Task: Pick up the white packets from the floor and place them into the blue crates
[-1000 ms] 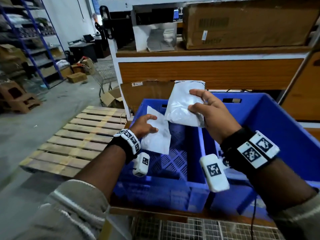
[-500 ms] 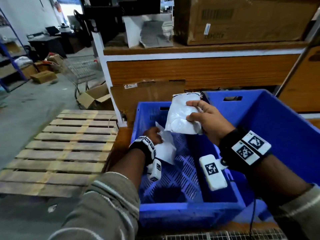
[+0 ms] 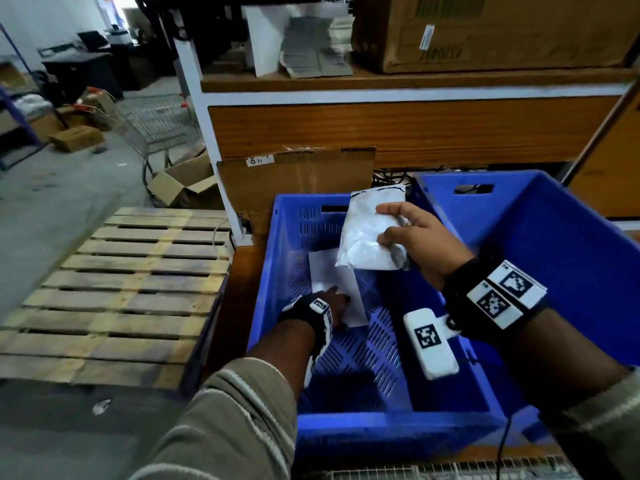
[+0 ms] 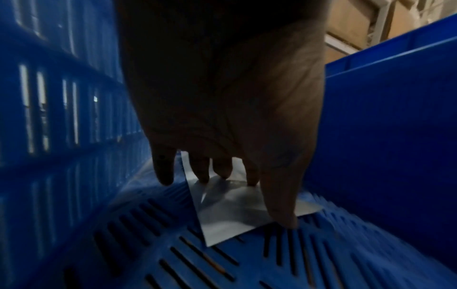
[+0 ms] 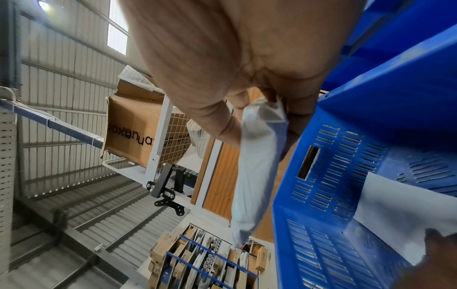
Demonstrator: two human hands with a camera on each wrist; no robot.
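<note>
A wooden pallet lies on the concrete floor to my left. Beyond it stand a wire shopping trolley and open cardboard boxes. Ahead of me, a wooden shelf carries a large brown carton beside stacked grey trays.

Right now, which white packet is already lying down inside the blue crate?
The flat white packet under the left hand, lying on the slotted blue plastic crate's floor. The puffy white packet is up in the right hand.
</note>
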